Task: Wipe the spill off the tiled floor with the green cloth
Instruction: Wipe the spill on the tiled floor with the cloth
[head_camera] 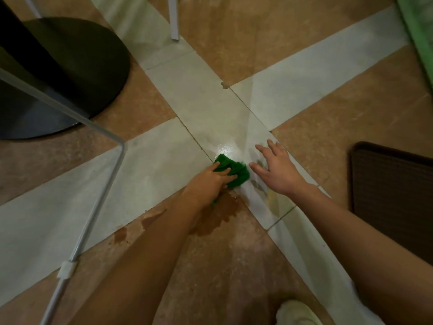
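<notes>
Tan and pale tiles make up the tiled floor (269,55), crossed by grout lines that meet close to your hands. Your left hand (208,181) presses the green cloth (234,170) down on a pale tile, fingers (225,173) curled over the bunched fabric and clamped on it. A scrap of cloth peeks out by the wrist. Your right hand (276,167) is just beside the cloth on its right, fingers apart and holding nothing; whether the palm rests on the tile or hovers cannot be told.

The spill (218,212) is a brown puddle on the near side of the cloth, partly under your left wrist, with smaller patches (121,233) off to the left. A wet sheen (225,148) shows just beyond the cloth.

That cloth looks soft, light and limp, so it will likely fold and slide under your palm. Hold it with a wad gathered under the fingers and keep the palm flat on top. Wet tile is probably slick, so press firmly.

A black round base (70,78) sits far left, a metal tube (93,184) crosses in front of it, and a dark mat (393,184) lies to the right.
</notes>
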The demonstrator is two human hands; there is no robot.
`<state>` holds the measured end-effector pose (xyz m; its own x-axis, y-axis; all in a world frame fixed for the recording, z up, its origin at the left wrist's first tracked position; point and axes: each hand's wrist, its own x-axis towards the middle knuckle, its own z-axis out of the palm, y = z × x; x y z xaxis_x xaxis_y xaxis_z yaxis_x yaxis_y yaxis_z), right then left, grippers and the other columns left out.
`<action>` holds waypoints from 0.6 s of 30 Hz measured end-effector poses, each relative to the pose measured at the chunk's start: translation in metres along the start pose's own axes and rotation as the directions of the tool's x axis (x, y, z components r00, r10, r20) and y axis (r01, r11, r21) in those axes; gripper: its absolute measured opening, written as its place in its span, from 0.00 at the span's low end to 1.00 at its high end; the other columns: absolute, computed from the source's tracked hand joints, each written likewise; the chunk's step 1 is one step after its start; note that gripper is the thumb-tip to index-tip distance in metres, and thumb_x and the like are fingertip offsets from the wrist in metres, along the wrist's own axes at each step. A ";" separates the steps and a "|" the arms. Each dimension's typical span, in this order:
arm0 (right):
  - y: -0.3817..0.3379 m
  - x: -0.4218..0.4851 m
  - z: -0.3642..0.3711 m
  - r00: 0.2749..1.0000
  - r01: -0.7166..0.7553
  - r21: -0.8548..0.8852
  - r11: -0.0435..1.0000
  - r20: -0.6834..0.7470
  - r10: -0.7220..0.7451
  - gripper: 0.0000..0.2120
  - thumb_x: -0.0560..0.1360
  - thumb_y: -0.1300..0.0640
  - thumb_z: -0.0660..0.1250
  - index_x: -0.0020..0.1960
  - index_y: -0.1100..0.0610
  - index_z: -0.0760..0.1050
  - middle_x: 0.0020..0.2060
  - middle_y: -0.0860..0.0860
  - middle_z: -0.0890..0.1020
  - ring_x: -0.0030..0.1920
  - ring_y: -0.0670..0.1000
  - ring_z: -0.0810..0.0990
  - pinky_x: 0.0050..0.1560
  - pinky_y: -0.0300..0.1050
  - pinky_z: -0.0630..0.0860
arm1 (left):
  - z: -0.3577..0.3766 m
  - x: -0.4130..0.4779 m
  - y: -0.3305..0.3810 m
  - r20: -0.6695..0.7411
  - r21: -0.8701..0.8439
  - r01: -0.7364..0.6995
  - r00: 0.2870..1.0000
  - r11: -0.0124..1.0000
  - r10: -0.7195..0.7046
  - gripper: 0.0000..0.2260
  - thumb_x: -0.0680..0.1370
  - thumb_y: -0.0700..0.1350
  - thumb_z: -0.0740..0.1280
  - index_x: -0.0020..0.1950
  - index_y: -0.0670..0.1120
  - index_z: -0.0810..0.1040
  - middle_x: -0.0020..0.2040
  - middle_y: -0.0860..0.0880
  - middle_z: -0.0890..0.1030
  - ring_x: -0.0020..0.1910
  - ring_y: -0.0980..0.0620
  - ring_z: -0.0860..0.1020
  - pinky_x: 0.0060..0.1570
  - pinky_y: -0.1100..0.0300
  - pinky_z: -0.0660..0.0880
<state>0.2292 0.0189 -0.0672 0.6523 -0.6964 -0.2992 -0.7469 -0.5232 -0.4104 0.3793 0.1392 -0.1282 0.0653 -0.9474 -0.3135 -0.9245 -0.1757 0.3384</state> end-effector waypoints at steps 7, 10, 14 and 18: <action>0.014 -0.013 -0.007 0.999 -0.044 -0.002 0.999 -0.018 0.044 0.29 0.78 0.44 0.58 0.75 0.52 0.56 0.76 0.57 0.51 0.76 0.57 0.45 0.74 0.50 0.45 | 0.002 -0.011 0.001 -0.047 -0.025 0.031 0.998 0.999 -0.032 0.21 0.81 0.43 0.57 0.73 0.53 0.61 0.75 0.49 0.61 0.76 0.42 0.50 0.73 0.53 0.54; 0.011 -0.015 -0.004 0.999 -0.048 0.012 0.999 -0.007 0.048 0.29 0.78 0.44 0.58 0.75 0.52 0.56 0.76 0.56 0.51 0.76 0.56 0.45 0.74 0.50 0.45 | 0.010 -0.024 -0.004 -0.041 -0.028 -0.042 0.998 0.999 0.041 0.21 0.80 0.43 0.58 0.73 0.53 0.62 0.74 0.49 0.62 0.76 0.43 0.51 0.72 0.55 0.53; 0.002 -0.015 0.001 1.000 -0.017 0.026 1.000 0.020 0.016 0.29 0.78 0.44 0.58 0.75 0.52 0.55 0.76 0.56 0.50 0.76 0.56 0.43 0.74 0.50 0.45 | 0.007 -0.028 -0.015 -0.131 -0.120 0.060 0.988 0.991 -0.076 0.20 0.80 0.42 0.58 0.72 0.53 0.64 0.73 0.50 0.64 0.75 0.44 0.53 0.70 0.53 0.57; -0.002 -0.015 0.002 0.999 -0.002 0.020 1.000 0.035 0.001 0.29 0.78 0.44 0.58 0.75 0.52 0.55 0.76 0.56 0.50 0.76 0.56 0.43 0.74 0.50 0.45 | 0.011 -0.036 -0.006 -0.116 -0.103 0.100 0.987 0.990 -0.112 0.21 0.81 0.42 0.58 0.73 0.53 0.62 0.74 0.49 0.62 0.76 0.43 0.51 0.72 0.50 0.58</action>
<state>0.2218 0.0312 -0.0635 0.6554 -0.6795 -0.3298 -0.7455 -0.5121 -0.4266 0.3786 0.1775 -0.1285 0.2114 -0.9464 -0.2441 -0.8698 -0.2961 0.3946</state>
